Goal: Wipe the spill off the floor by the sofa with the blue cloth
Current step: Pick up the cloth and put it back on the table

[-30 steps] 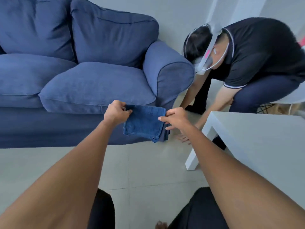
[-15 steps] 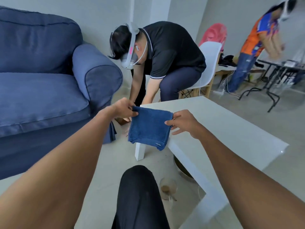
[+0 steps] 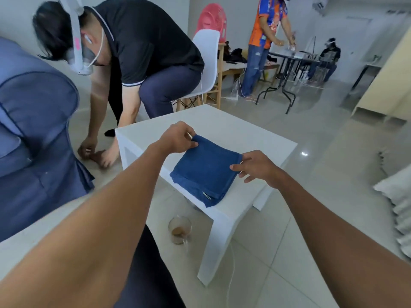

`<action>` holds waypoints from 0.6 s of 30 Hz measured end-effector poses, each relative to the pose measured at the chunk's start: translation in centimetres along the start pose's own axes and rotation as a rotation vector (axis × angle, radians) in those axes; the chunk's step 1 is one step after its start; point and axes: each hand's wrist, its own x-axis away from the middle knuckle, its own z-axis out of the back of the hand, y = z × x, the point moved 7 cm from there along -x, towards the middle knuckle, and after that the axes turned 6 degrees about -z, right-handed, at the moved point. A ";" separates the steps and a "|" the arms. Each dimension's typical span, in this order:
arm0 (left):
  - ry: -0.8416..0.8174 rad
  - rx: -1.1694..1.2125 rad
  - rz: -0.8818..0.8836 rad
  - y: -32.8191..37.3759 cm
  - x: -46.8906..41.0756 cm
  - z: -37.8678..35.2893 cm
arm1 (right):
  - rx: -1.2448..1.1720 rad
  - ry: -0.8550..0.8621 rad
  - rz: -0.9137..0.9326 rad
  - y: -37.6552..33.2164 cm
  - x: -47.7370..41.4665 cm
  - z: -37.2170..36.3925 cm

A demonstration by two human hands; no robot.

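The folded blue cloth (image 3: 205, 172) lies flat over the near left part of the white low table (image 3: 255, 134), its near corner hanging past the table's edge. My left hand (image 3: 178, 137) pinches the cloth's far left corner. My right hand (image 3: 255, 166) pinches its right corner, with the other fingers spread. The blue sofa (image 3: 35, 121) stands at the left, its armrest nearest. I see no spill on the tiled floor in front of the sofa.
A glass mug (image 3: 179, 228) with a brown residue stands on the floor under the table's near edge. A person in a black shirt (image 3: 142, 45) bends down from a white chair (image 3: 209, 54) between sofa and table. Two more people are at a black table (image 3: 289, 58) far right. White cushions (image 3: 398, 196) lie at the right.
My view has swung right, away from the sofa and over the white table. Both hands carried the cloth along and lowered it from hanging in the air onto the tabletop.
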 end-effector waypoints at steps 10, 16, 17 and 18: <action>0.105 0.020 0.009 1.8 -0.9 -6.9 | 0.116 0.144 -0.045 4.6 -1.7 2.6; 0.059 -0.021 0.011 -1.0 -0.2 -7.7 | 0.242 0.335 0.058 3.8 -2.3 2.2; 0.055 -0.045 0.006 -1.3 0.0 -7.4 | 0.315 0.362 0.074 3.3 -2.2 1.8; 0.058 -0.072 -0.008 -1.6 -0.1 -7.2 | 0.410 0.374 0.093 3.0 -2.5 1.3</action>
